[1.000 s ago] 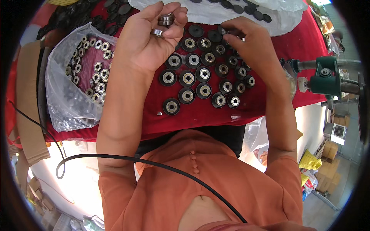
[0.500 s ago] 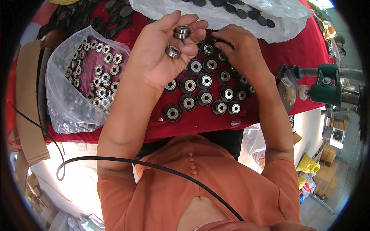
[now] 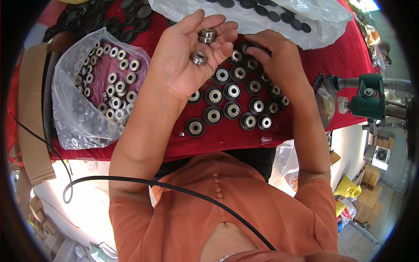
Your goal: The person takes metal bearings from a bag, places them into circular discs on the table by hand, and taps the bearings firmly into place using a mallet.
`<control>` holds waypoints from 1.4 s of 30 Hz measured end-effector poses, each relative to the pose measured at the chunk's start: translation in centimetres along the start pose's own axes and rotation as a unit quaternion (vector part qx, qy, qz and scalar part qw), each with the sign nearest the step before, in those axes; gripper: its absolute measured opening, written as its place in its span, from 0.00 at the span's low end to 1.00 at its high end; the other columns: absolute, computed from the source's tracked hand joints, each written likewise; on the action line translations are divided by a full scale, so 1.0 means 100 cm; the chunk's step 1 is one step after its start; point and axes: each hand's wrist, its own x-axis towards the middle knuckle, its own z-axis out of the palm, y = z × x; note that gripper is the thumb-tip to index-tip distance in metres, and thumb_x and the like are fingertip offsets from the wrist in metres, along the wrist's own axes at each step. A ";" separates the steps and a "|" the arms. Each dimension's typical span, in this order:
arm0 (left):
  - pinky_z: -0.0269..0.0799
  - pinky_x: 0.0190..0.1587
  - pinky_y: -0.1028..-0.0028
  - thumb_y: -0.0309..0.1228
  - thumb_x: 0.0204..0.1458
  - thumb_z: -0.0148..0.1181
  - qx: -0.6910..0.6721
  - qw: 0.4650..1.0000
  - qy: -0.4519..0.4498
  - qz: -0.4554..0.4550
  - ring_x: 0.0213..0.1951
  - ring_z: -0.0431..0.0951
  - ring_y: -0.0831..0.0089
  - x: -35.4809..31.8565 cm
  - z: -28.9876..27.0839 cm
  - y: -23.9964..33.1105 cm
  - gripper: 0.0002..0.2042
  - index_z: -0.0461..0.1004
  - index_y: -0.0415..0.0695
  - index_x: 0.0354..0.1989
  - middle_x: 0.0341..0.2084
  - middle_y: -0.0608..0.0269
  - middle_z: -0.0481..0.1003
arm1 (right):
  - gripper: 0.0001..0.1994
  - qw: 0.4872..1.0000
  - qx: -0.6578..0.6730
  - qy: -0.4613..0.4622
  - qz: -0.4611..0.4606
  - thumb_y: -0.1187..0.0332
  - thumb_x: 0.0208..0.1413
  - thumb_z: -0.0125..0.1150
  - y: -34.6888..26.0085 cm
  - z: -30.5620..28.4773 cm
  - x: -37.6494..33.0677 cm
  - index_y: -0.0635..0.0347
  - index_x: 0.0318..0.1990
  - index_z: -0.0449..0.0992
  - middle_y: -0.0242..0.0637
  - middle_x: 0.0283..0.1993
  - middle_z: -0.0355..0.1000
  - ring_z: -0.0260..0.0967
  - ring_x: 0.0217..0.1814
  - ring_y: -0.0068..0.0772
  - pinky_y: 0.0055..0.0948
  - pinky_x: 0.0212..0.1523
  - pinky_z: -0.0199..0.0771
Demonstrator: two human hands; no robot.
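Observation:
My left hand (image 3: 185,54) is palm up with its fingers curled upward. It cradles small steel ball bearings: two stacked at the fingers (image 3: 207,36) and a single bearing (image 3: 198,58) on the palm. My right hand (image 3: 279,54) reaches down at the far side of the arranged pieces, thumb and fingers closed on a black round cap (image 3: 247,46), which they partly hide. Around and below my hands lie several black caps with bearings sitting inside them (image 3: 214,96), spread over the red cloth (image 3: 174,146). My right hand and forearm cover some of these.
A clear plastic bag (image 3: 72,126) with loose bearings lies open at the left, beside a cardboard flap (image 3: 35,118). Loose black caps (image 3: 142,25) heap at the far left; others lie on a white sheet (image 3: 323,32). A green metal clamp (image 3: 371,94) stands right. A black cable (image 3: 152,183) crosses before me.
My left palm has turned a little flatter, and the single bearing has shifted slightly toward the fingers. My right hand has moved slightly right and nearer, its fingers still closed.

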 end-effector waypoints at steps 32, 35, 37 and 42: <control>0.80 0.46 0.71 0.39 0.67 0.45 -0.014 0.995 0.088 0.034 0.48 0.76 0.60 0.005 0.000 -0.003 0.24 0.62 0.26 0.57 0.52 0.41 0.70 | 0.14 0.975 -0.215 0.046 -0.021 0.73 0.48 0.61 -0.059 -0.024 -0.006 0.56 0.45 0.79 0.32 0.49 0.75 0.69 0.53 0.37 0.41 0.54 0.58; 0.76 0.52 0.69 0.42 0.68 0.42 -0.165 0.948 -0.249 -0.107 0.53 0.74 0.59 0.010 -0.024 -0.001 0.24 0.64 0.29 0.58 0.53 0.44 0.70 | 0.08 0.991 -0.054 0.102 -0.062 0.70 0.47 0.65 -0.078 -0.013 0.007 0.54 0.37 0.80 0.31 0.42 0.75 0.69 0.49 0.38 0.39 0.50 0.60; 0.72 0.57 0.68 0.45 0.68 0.40 0.005 0.999 0.037 0.004 0.56 0.72 0.61 -0.002 0.013 -0.011 0.26 0.65 0.31 0.59 0.54 0.48 0.71 | 0.06 0.994 -0.014 0.045 -0.094 0.68 0.45 0.67 -0.075 0.002 0.010 0.55 0.32 0.79 0.32 0.36 0.73 0.69 0.47 0.38 0.38 0.47 0.62; 0.68 0.60 0.62 0.40 0.65 0.46 -0.023 1.000 0.000 0.005 0.54 0.71 0.58 -0.003 0.006 -0.008 0.21 0.65 0.31 0.54 0.51 0.45 0.70 | 0.06 0.991 0.040 0.055 -0.113 0.68 0.45 0.68 -0.074 0.009 0.015 0.57 0.31 0.78 0.35 0.31 0.72 0.71 0.41 0.42 0.39 0.40 0.68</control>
